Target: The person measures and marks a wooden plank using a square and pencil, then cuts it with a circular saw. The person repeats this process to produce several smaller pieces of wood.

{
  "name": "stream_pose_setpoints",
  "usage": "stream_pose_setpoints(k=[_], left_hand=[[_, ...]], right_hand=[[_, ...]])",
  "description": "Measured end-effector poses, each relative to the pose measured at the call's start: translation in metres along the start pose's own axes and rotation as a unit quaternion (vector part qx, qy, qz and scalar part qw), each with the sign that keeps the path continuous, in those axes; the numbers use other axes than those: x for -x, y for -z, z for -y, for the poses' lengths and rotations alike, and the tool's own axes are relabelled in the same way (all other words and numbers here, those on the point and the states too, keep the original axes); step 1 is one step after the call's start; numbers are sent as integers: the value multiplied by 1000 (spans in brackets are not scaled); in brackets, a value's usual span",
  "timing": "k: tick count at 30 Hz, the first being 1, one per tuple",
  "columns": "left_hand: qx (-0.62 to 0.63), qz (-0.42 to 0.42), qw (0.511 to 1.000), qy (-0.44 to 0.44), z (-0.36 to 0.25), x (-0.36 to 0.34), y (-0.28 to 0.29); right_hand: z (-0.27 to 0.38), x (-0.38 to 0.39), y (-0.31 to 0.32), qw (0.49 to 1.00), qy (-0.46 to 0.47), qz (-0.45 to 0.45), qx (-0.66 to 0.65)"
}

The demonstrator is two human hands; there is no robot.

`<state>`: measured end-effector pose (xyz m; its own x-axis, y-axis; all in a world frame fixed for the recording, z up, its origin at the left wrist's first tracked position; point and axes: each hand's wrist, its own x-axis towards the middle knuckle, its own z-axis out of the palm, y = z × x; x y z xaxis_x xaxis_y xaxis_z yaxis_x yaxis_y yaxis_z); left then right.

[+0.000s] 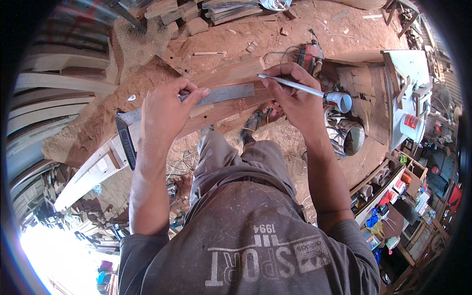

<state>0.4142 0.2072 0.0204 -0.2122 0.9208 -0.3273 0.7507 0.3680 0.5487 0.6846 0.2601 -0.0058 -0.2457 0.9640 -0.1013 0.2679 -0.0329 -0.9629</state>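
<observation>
My left hand (pixel 167 110) is closed, its thumb and fingers pinching the steel blade of a try square (pixel 231 92). The square's black stock (pixel 126 142) hangs off to the left of my wrist. Beneath the blade lies a reddish-brown wooden board (pixel 236 73), with more timber running toward the lower left. In my right hand (pixel 297 96) is a slim, pale striped pen (pixel 300 86), gripped between thumb and fingers. One end of it points left, just above the blade's right end; whether it touches the wood I cannot tell.
A red power tool (pixel 310 55) with a cable sits on the dirt floor beyond my right hand. To the right stand a white bucket (pixel 412 127), a blue-white cup (pixel 340 102) and a cluttered shelf (pixel 393 211). Stacked planks (pixel 64 81) fill the left; offcuts (pixel 196 25) lie at the back.
</observation>
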Motion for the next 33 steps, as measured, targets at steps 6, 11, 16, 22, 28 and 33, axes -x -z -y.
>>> stream_pose_setpoints(k=[6, 11, 16, 22, 28, 33], left_hand=[[9, 1, 1000, -3, 0, -2, -1], [-26, 11, 999, -23, -4, -5, 3], [-28, 19, 999, -29, 2, -7, 1], [-24, 26, 999, -27, 2, -8, 0], [-21, 24, 999, -21, -1, -7, 2], [-7, 15, 999, -36, 3, -8, 1]], right_hand=[[13, -6, 0, 994, -26, 74, 79], [14, -10, 0, 991, -25, 71, 106], [14, -14, 1, 985, -9, 73, 157], [13, -15, 1, 981, 1, 78, 176], [7, -13, 0, 986, -11, 74, 147], [7, -13, -1, 992, -17, 51, 115]])
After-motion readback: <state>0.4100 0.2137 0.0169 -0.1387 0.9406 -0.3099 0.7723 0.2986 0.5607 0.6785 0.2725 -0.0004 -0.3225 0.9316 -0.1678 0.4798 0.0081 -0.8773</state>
